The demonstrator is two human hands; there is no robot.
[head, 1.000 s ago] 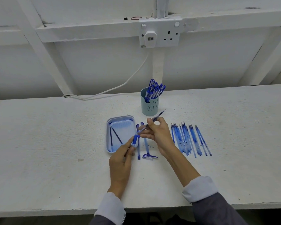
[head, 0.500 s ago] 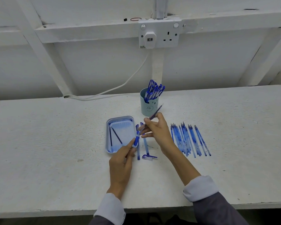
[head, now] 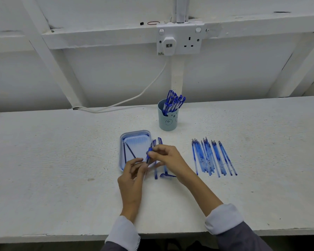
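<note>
A blue pen (head: 149,152) stands almost upright between my two hands, just over the right rim of the light blue tray (head: 121,153). My right hand (head: 170,160) pinches the pen's dark blue grip section with thumb and fingertips. My left hand (head: 132,176) holds the pen's lower end from below. Two thin dark refills (head: 129,151) lie in the tray. A couple of loose pen parts (head: 155,173) and a cap (head: 166,175) lie on the table under my right hand.
A pale blue cup (head: 168,121) full of blue pens (head: 173,102) stands behind the tray. To the right lies a row of several clear blue pen barrels (head: 212,158). On the wall behind are a socket (head: 179,39) and a white cable (head: 134,97).
My right hand has moved left and down onto the pen's grip section, close to my left hand. The thin rod that stuck out toward the cup no longer shows, and the pen stands steeper.
</note>
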